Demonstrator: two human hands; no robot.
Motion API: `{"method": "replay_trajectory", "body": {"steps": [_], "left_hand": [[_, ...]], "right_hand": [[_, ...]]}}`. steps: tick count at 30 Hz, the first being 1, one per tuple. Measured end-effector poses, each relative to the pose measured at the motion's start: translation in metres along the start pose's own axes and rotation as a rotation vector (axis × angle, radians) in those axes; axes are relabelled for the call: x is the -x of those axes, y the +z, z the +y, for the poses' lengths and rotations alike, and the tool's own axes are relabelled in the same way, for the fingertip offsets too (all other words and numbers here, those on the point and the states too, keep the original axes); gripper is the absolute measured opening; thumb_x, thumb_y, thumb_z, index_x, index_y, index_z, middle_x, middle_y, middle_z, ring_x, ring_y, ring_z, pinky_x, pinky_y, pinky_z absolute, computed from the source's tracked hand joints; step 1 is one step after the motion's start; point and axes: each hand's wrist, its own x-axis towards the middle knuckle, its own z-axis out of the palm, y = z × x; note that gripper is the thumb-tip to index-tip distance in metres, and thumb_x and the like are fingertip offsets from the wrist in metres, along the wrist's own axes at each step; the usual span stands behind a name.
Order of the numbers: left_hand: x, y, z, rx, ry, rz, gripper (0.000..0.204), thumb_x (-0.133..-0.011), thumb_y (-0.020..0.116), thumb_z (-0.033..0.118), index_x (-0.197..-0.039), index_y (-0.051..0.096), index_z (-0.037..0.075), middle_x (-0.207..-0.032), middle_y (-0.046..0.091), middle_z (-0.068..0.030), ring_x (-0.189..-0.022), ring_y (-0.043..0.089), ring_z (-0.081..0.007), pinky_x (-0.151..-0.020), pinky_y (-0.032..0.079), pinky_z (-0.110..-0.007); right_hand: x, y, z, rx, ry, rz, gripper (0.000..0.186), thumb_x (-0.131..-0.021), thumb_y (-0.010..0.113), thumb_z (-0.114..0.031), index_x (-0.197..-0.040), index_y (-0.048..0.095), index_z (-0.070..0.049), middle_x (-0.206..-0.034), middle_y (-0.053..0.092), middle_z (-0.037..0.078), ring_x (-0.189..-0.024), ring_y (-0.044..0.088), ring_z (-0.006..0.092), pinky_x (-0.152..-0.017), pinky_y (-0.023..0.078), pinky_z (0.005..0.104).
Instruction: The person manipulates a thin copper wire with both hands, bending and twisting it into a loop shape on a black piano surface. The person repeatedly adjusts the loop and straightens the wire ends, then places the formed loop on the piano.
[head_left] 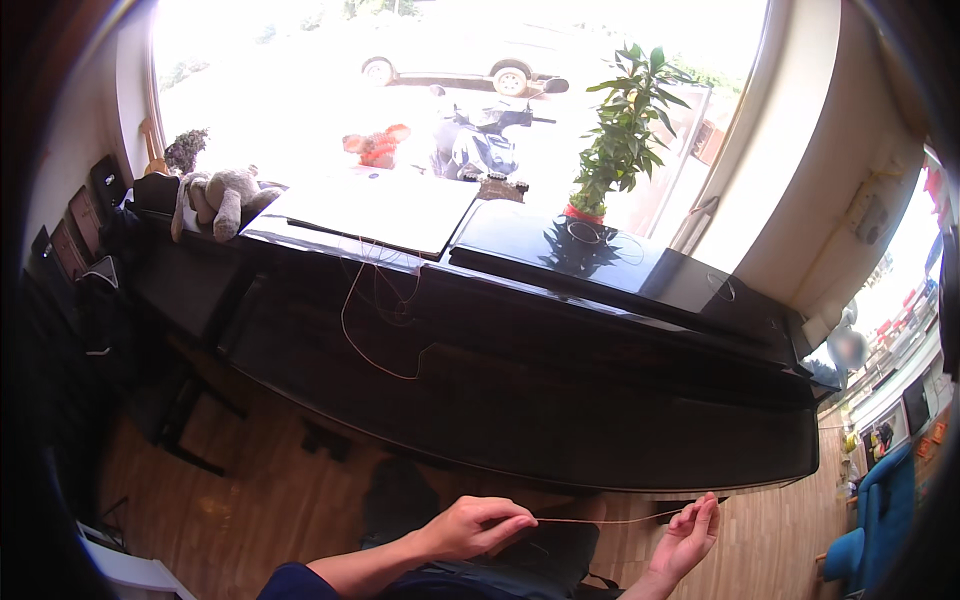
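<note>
Thin cord (610,522) spans my left hand (472,528) and right hand (688,538), both pinching it, low before black desk (600,400). Span looks made; no knot seen. Loose thread (343,312) on desk, unhandled.

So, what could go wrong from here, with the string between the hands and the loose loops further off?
The string runs between the fingertips of the left hand and the right hand, so it might slip from either pinch. The loose loops below the white panel seem to cross one another, so they could tangle if tugged.
</note>
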Motion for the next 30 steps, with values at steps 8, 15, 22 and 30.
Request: {"method": "replay_trajectory", "body": {"steps": [8, 15, 22, 30], "left_hand": [[-0.014, 0.006, 0.013, -0.070, 0.051, -0.074, 0.013, -0.093, 0.068, 0.012, -0.102, 0.073, 0.003, -0.088, 0.074, -0.0096, -0.072, 0.071, -0.0191, -0.064, 0.056, -0.028], [-0.016, 0.001, 0.020, -0.088, 0.093, -0.107, 0.013, -0.091, 0.070, 0.014, -0.099, 0.073, 0.004, -0.082, 0.072, -0.0107, -0.065, 0.068, -0.0238, -0.059, 0.054, -0.031], [0.006, -0.089, 0.037, -0.085, 0.107, 0.251, 0.007, -0.091, 0.069, 0.005, -0.090, 0.072, 0.000, -0.082, 0.073, -0.0077, -0.071, 0.070, -0.0153, -0.065, 0.055, -0.026], [0.058, -0.157, 0.043, -0.150, 0.015, 0.488, 0.006, -0.088, 0.070, 0.001, -0.082, 0.072, -0.001, -0.077, 0.072, -0.0074, -0.066, 0.065, -0.0113, -0.059, 0.050, -0.023]], "right_hand": [[0.069, 0.044, -0.003, 0.537, 0.109, -0.235, 0.037, -0.095, 0.066, -0.025, -0.071, 0.069, 0.002, -0.065, 0.065, 0.008, -0.054, 0.060, 0.0140, -0.050, 0.047, 0.0247], [0.078, 0.052, -0.006, 0.689, 0.149, -0.821, 0.005, -0.086, 0.072, 0.003, -0.091, 0.074, 0.003, -0.079, 0.068, 0.005, -0.067, 0.060, 0.0094, -0.059, 0.046, 0.0215], [0.034, 0.030, -0.014, 0.841, 0.087, -0.884, 0.015, -0.094, 0.061, 0.004, -0.100, 0.074, 0.000, -0.092, 0.072, 0.004, -0.054, 0.051, 0.0024, -0.049, 0.039, 0.0179], [-0.001, 0.068, -0.016, 1.112, -0.610, -0.910, 0.006, -0.088, 0.069, 0.001, -0.084, 0.072, -0.002, -0.086, 0.064, 0.009, -0.061, 0.059, 0.0113, -0.046, 0.045, 0.0210]]}}
